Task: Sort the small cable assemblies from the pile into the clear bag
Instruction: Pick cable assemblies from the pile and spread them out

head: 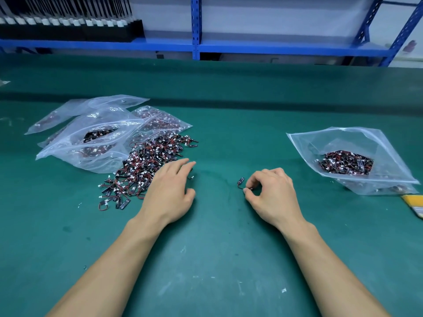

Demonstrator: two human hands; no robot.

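A pile of small cable assemblies [146, 165], black parts with red wires and white connectors, lies on the green mat left of centre. My left hand [170, 191] rests palm down at the pile's right edge, fingers spread, with one loose assembly [190, 177] just beyond its fingertips. My right hand [272, 193] pinches a single cable assembly [240, 181] by its wire between thumb and forefinger, just above the mat. An open clear bag [357, 143] at the right holds a heap of sorted assemblies [345, 165].
Several clear zip bags [96, 133], some holding assemblies, lie stacked behind the pile at the left. A yellow object [414, 203] sits at the right edge. A blue metal shelf [196, 45] runs along the far side of the green table [217, 259].
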